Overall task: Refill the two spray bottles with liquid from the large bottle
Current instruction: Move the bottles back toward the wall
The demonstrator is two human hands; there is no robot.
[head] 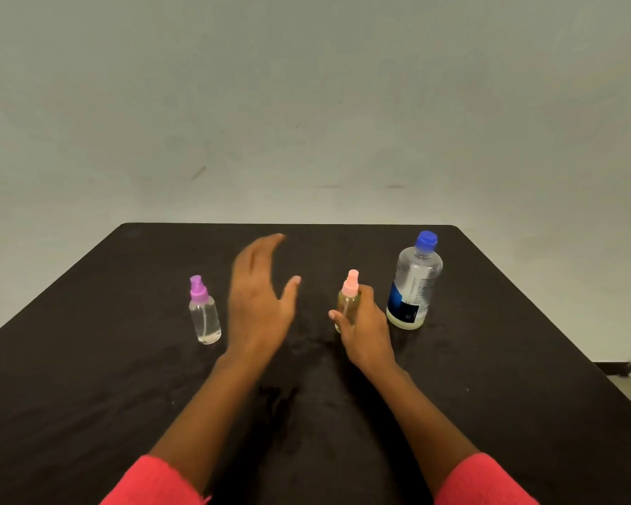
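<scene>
A black desk (88,395) carries three bottles, all standing upright. The large bottle (414,282) stands at the right, toward the far side, just beside the right hand (361,322) and a little beyond it. It is clear with a blue cap and a dark blue and white label, and only a shallow layer of pale liquid shows at its base. The pink-topped spray bottle (348,300) stands just left of the large bottle, and the right hand wraps around its body from the near right side, fingers curled on it with one fingertip showing at its left. Its body looks yellowish and its pump top is pale pink. The left hand (259,297) hangs above the middle of the desk, open, fingers straight and together, thumb spread out to the right, holding nothing. The purple-topped spray bottle (204,311) stands just left of that hand, not touched. Its body is clear, with a thin tube visible inside. Red sleeves (150,482) cover both forearms at the near edge.
</scene>
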